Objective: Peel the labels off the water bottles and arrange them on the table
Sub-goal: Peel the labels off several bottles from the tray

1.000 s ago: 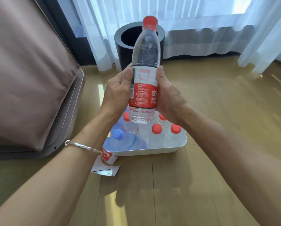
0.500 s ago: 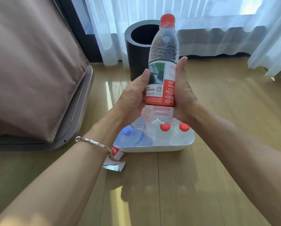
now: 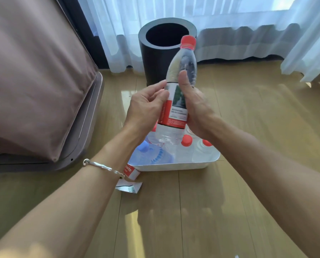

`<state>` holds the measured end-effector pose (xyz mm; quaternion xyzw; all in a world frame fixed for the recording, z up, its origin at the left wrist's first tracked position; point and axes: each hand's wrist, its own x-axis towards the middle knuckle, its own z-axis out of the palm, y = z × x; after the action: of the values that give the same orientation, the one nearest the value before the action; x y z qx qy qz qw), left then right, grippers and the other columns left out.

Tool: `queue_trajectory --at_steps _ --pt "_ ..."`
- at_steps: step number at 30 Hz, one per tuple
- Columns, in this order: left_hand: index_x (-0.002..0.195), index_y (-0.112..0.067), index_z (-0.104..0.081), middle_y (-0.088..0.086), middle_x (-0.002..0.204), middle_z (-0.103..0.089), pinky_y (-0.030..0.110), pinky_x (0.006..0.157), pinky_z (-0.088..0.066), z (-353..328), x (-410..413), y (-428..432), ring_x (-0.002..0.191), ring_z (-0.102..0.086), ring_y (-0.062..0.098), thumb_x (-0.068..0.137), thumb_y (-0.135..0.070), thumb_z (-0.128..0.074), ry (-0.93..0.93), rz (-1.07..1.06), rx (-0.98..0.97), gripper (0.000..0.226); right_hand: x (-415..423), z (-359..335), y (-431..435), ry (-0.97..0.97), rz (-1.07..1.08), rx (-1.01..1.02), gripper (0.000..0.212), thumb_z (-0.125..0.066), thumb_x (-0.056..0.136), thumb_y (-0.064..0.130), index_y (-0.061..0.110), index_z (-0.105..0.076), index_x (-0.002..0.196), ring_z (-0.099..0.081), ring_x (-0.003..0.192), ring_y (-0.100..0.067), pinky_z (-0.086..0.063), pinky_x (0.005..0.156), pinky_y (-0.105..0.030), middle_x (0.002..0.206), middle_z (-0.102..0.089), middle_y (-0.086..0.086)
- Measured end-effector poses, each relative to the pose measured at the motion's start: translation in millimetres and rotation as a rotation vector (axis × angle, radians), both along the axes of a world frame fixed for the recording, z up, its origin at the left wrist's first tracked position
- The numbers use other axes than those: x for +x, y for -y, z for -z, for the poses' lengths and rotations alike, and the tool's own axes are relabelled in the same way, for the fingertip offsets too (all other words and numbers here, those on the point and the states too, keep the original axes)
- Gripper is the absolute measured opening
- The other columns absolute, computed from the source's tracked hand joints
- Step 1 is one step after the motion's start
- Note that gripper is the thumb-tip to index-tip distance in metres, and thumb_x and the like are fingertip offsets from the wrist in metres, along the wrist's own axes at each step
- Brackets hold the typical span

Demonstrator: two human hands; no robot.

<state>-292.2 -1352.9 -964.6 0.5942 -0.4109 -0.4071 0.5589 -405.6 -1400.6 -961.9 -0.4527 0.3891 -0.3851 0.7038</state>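
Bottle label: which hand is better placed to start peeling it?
Left, probably. The left hand has thumb and forefinger at the upper left edge of the label, while the right hand wraps the bottle, thumb up across the label, steadying it.

One head-worn view — forward, downward, close.

The left hand [image 3: 146, 108] and right hand [image 3: 197, 110] grip a labelled bottle [image 3: 175, 116].

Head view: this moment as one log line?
bottle: held, label on | left hand: pinches label's top edge | right hand: grips bottle | tray: other bottles
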Motion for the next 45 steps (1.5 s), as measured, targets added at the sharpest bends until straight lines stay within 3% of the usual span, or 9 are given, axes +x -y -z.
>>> queue_trajectory --at_steps 2,6,10,15,23,27,32,38,45 --pt "0.136 -0.010 -0.056 -0.004 0.102 -0.072 0.022 0.076 -0.057 1 -4 0 0.087 -0.071 0.005 0.098 -0.013 -0.057 0.001 0.028 -0.004 0.038 -5 0 -1 0.060 0.037 0.026 0.063 -0.053 0.085 0.059 0.003 -0.064 0.112 -0.066 0.106 -0.044 -0.053 0.094 -0.054 0.114 -0.068 -0.027" --pt "0.149 -0.020 -0.040 0.008 0.135 -0.059 0.042 0.099 -0.052 -1 -14 8 0.118 -0.063 0.023 0.100 -0.043 -0.046 -0.065 0.200 0.049 0.054 -5 -2 -1 0.020 0.114 -0.039 0.052 -0.036 0.100 0.054 0.012 -0.068 0.099 -0.072 0.086 -0.032 -0.060 0.083 -0.046 0.089 -0.073 -0.014" --pt "0.137 -0.011 -0.047 0.020 0.119 -0.065 0.040 0.088 -0.058 -3 -15 7 0.103 -0.068 0.032 0.107 -0.042 -0.028 -0.114 0.285 0.136 0.048 -8 -1 0 -0.084 0.062 -0.122 0.052 -0.028 0.103 0.050 0.016 -0.065 0.088 -0.072 0.069 -0.018 -0.061 0.069 -0.032 0.071 -0.072 -0.001" --pt "0.120 -0.014 -0.058 0.009 0.096 -0.069 0.031 0.071 -0.058 -3 2 1 0.082 -0.070 0.019 0.104 -0.038 -0.040 -0.057 0.310 0.164 0.034 -5 8 3 -0.195 -0.014 -0.160 0.052 -0.021 0.103 0.053 0.023 -0.063 0.100 -0.074 0.080 -0.018 -0.062 0.075 -0.032 0.082 -0.073 0.000" --pt "0.131 -0.017 -0.060 0.007 0.102 -0.073 0.034 0.078 -0.060 -2 4 5 0.086 -0.071 0.018 0.099 -0.029 -0.057 -0.128 0.044 0.033 0.034 2 0 8 -0.320 0.008 -0.307 0.034 -0.056 0.096 0.044 0.017 -0.066 0.114 -0.072 0.094 -0.023 -0.057 0.088 -0.048 0.102 -0.074 -0.008" --pt "0.143 -0.020 -0.051 -0.005 0.095 -0.069 0.016 0.054 -0.051 -10 12 5 0.063 -0.066 -0.001 0.101 -0.029 -0.051 -0.121 -0.001 0.072 0.042 -10 -8 13 -0.295 -0.107 -0.279 0.030 -0.047 0.103 0.027 0.007 -0.063 0.119 -0.071 0.094 -0.023 -0.060 0.085 -0.040 0.107 -0.072 -0.013" --pt "0.143 -0.018 -0.051 -0.003 0.100 -0.070 0.013 0.055 -0.050 -9 11 4 0.064 -0.066 -0.003 0.103 -0.028 -0.047 -0.080 0.011 0.091 0.041 -16 -5 12 -0.350 -0.113 -0.303 0.032 -0.039 0.103 0.015 -0.001 -0.063 0.117 -0.070 0.079 -0.011 -0.057 0.066 -0.026 0.096 -0.071 -0.005" --pt "0.142 -0.022 -0.052 -0.009 0.097 -0.071 0.015 0.060 -0.052 -9 12 3 0.070 -0.068 -0.002 0.103 -0.030 -0.048 -0.014 0.024 0.083 0.040 -18 -4 17 -0.429 -0.060 -0.354 0.028 -0.048 0.098 0.024 0.007 -0.069 0.109 -0.074 0.089 -0.019 -0.062 0.075 -0.044 0.100 -0.075 -0.006" --pt "0.141 -0.022 -0.051 -0.009 0.096 -0.071 0.016 0.061 -0.052 -13 6 -1 0.071 -0.068 -0.001 0.102 -0.024 -0.052 -0.001 0.041 0.043 0.040 -21 -4 16 -0.455 -0.019 -0.379 0.029 -0.058 0.094 0.031 0.007 -0.068 0.107 -0.074 0.082 -0.014 -0.063 0.071 -0.039 0.094 -0.075 -0.003"
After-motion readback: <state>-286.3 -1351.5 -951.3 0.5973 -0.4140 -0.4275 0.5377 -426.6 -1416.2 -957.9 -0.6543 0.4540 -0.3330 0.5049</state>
